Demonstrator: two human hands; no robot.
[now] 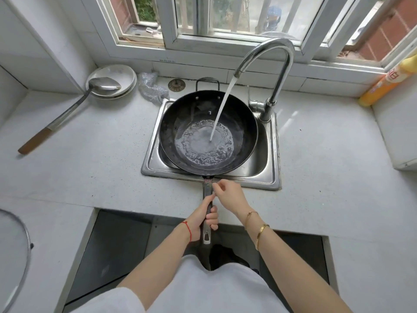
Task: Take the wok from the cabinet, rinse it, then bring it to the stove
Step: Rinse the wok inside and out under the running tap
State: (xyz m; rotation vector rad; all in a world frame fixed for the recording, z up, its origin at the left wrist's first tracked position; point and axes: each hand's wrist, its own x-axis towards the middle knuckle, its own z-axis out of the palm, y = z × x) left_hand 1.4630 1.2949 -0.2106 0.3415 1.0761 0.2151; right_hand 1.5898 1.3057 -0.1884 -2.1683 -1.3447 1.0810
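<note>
Rinsing the wok (pixel 207 132) over the sink (pixel 269 175), under running water.

Lying at left on the tabletop (pixel 90 159): a ladle (pixel 67 111), its bowl resting in stacked white plates (pixel 112 82), with a steel scourer (pixel 151 89) just beside. Sitting across the sink, the wok collecting a shallow, bubbling pool from the faucet (pixel 270 71). Gripping the wok's long handle (pixel 207 213) with the left hand (pixel 203 220), fingers closed around it; pinching the handle near the rim with the right hand (pixel 230 195). Standing far right, a yellow bottle (pixel 383 84).
</note>
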